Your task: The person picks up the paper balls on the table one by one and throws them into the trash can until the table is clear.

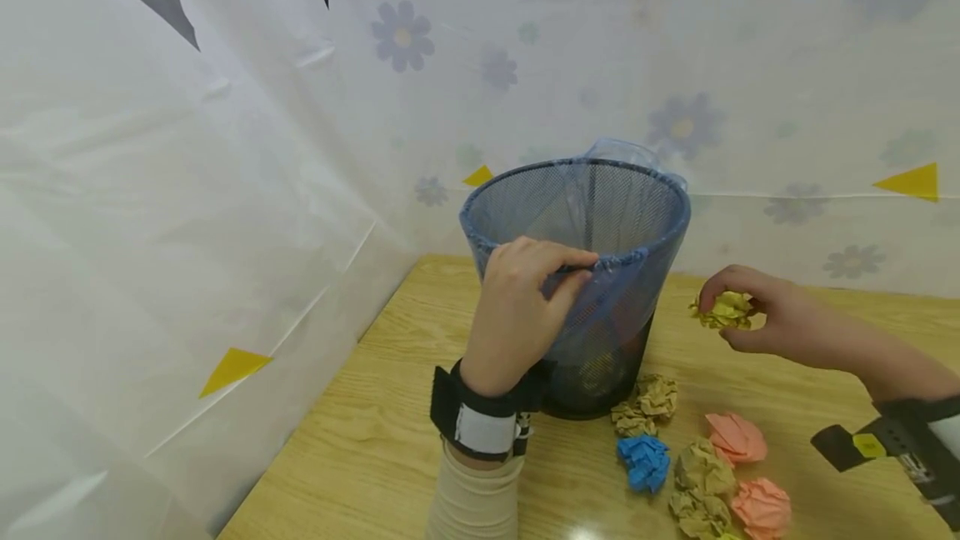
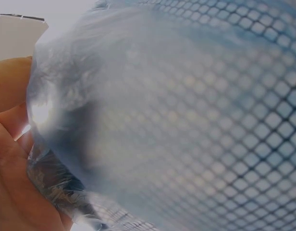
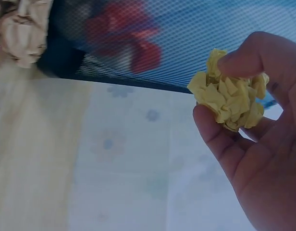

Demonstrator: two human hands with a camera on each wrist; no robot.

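Beside the black mesh wastebasket (image 1: pixel 600 215) on a wooden table (image 1: pixel 360 448), a right hand (image 1: pixel 765 315) pinches a crumpled yellow paper ball (image 1: pixel 724 310) between thumb and fingertips, just right of the basket. The left hand (image 1: pixel 521 311) grips the basket's near rim and its blue plastic liner (image 1: pixel 600 307). More crumpled balls, tan (image 1: pixel 647 404), blue (image 1: pixel 643 462) and pink (image 1: pixel 737 437), lie at the basket's base. No writing is legible.

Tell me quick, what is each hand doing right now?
Left hand: grips the bin's rim and its bag.
Right hand: pinches a yellow paper ball.
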